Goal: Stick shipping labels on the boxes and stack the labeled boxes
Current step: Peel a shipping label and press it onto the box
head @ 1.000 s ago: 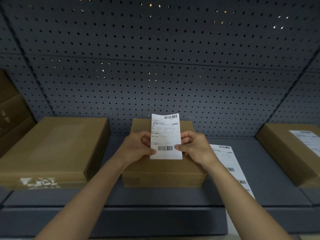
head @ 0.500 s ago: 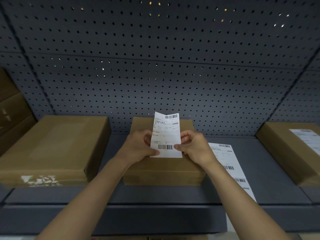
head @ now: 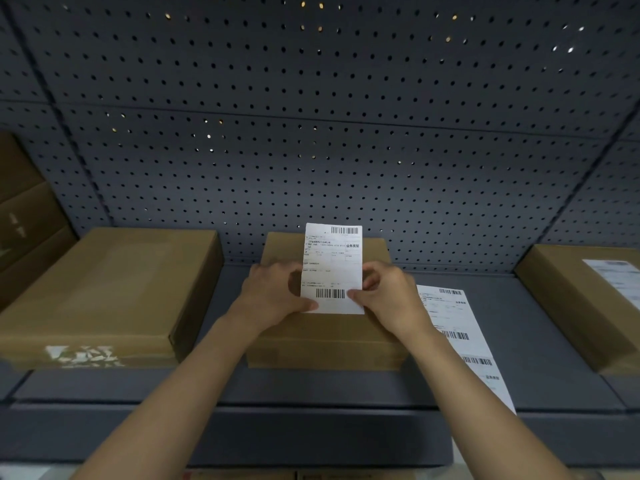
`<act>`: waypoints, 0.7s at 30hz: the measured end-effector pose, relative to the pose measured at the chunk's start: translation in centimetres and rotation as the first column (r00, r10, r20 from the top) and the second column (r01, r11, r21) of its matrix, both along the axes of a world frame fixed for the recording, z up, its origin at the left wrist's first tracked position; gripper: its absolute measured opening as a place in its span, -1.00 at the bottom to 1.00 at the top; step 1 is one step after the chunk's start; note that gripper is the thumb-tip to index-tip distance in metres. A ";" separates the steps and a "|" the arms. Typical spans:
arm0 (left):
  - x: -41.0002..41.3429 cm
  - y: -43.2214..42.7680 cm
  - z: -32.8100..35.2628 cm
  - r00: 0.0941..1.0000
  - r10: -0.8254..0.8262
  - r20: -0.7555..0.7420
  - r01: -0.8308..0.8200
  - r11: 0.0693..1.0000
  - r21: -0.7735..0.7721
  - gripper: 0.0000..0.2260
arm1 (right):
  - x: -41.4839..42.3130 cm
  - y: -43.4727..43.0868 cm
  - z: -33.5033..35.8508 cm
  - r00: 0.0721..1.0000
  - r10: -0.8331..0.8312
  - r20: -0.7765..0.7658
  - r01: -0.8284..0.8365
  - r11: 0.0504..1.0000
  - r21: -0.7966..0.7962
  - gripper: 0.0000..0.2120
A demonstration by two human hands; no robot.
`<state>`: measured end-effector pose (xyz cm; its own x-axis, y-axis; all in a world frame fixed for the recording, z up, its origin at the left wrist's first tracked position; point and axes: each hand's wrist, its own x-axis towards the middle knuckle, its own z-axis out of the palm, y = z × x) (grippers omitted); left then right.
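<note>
Label: a thin white shipping label (head: 332, 268) is held upright just above the middle box (head: 325, 337).
Handling: it is judged light, limp and easily creased, and is best taken by its lower corners.
Left hand (head: 273, 296): the label's lower left edge is pinched.
Right hand (head: 388, 296): the lower right corner is pinched.
Boxes: the flaps are closed and the contents are hidden.

Boxes (head: 325, 334): matt brown cardboard. Label (head: 332, 268): smooth white printed paper. Back panel (head: 311, 133): matt grey perforated metal. Shelf (head: 311, 386): matt grey.
</note>
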<state>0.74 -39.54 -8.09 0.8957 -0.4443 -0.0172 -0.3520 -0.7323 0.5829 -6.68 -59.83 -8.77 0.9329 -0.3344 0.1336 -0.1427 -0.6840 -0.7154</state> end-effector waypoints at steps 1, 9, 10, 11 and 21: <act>-0.1 0.0 0.1 1.000 0.005 0.006 -0.005 1.000 0.018 -0.41 | 0.0 0.0 0.0 1.000 0.004 -0.001 -0.004 1.000 -0.026 -0.68; -0.2 0.2 0.0 0.997 0.054 0.051 -0.059 0.992 0.109 -0.33 | -0.3 -0.4 -0.9 0.998 0.020 0.065 -0.007 0.980 -0.197 -0.52; -0.3 0.2 -0.1 0.995 0.070 0.070 -0.078 0.990 0.122 -0.33 | -0.3 -0.6 -1.1 0.997 0.021 0.073 -0.007 0.981 -0.195 -0.54; -0.3 0.1 -0.2 0.992 0.083 0.092 -0.095 0.987 0.131 -0.34 | -0.3 -0.7 -1.3 0.996 0.026 0.080 -0.009 0.980 -0.200 -0.58; 0.9 -0.9 -1.5 0.970 0.122 0.210 -0.154 0.977 0.144 -0.45 | 1.1 -1.6 -1.8 0.996 0.051 0.069 -0.030 0.960 -0.278 -0.68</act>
